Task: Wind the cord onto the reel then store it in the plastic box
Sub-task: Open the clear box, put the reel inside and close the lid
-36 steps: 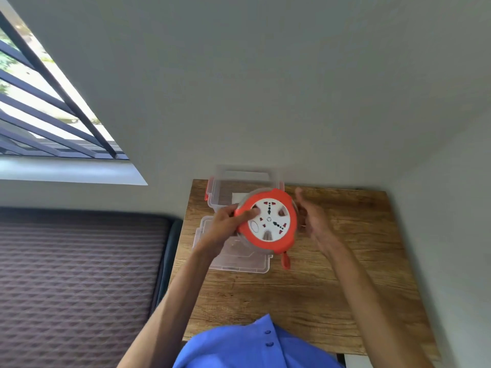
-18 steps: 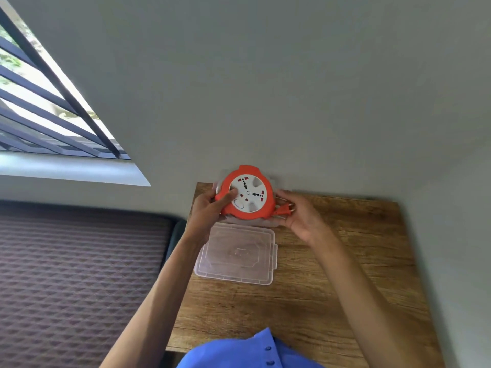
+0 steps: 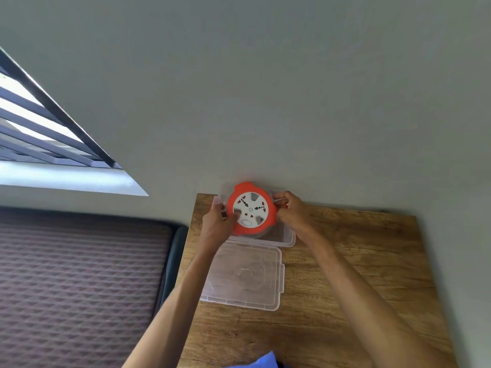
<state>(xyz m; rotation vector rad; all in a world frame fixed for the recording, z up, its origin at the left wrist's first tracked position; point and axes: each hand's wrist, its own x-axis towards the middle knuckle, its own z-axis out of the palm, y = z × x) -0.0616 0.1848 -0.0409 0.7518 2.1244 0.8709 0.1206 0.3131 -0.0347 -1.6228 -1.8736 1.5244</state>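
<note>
Your left hand (image 3: 216, 227) grips the left edge of the reel (image 3: 251, 208), fingers curled round the orange rim and the thumb lying on its white socket face. Further left, off the table, a quilted brown mattress (image 3: 79, 282) fills the lower corner below a barred window (image 3: 39, 128). You hold the reel face up and slightly tilted over the open plastic box (image 3: 288, 239), which stands at the far edge of the wooden table (image 3: 358, 274) against the grey wall (image 3: 265, 88). Whether the reel touches the box floor cannot be told. Just in front of the box, its clear lid (image 3: 244, 277) lies flat on the table, touching or almost touching the box's near wall. Your right hand (image 3: 293, 212) is clenched at the reel's right edge, pinching the white cord (image 3: 280, 200) and what appears to be the orange plug; the plug itself is mostly hidden by your fingers. A blue garment (image 3: 261, 361) shows at the bottom edge.
</note>
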